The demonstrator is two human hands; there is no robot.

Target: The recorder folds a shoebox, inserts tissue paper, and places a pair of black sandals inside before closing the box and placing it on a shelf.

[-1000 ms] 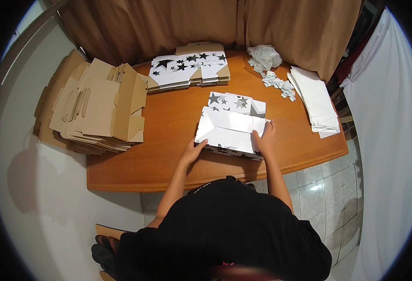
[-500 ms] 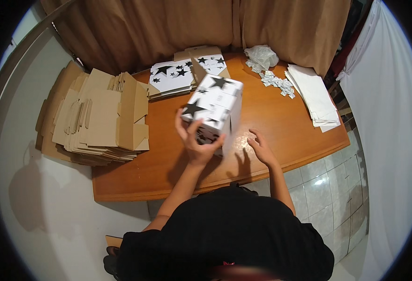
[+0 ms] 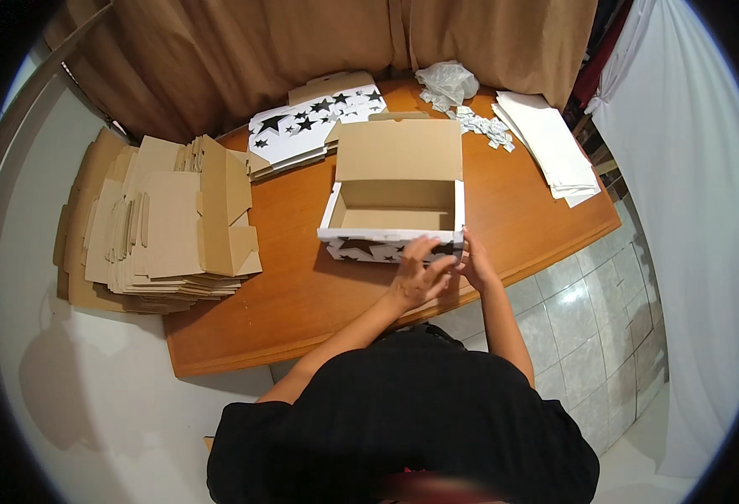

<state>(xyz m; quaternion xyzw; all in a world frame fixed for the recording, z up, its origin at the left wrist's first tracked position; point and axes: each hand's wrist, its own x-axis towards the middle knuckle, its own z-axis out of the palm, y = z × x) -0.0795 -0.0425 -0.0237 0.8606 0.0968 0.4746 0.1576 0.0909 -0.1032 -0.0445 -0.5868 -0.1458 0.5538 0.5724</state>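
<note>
A white cardboard box (image 3: 357,250) with black stars stands upright on the table in front of me. Its brown lid flap (image 3: 399,151) is raised at the back, and bare brown card shows inside. My left hand (image 3: 420,277) is at the right part of the box's front wall, fingers spread and bent, with nothing held in them. At the front right corner, my right hand (image 3: 477,265) grips the box, its fingers along the side wall and its thumb towards the front.
Flattened brown cardboard boxes (image 3: 168,227) are stacked at the left. Star-printed flat boxes (image 3: 302,126) lie at the back. Farther right are a clear plastic bag (image 3: 449,81), small white packets (image 3: 487,128) and white sheets (image 3: 546,147) on the wooden table (image 3: 285,294).
The box has come down from a tilted hold in my left hand to upright on the table, its open top now showing. My right hand has reached its corner; my left has moved right.
</note>
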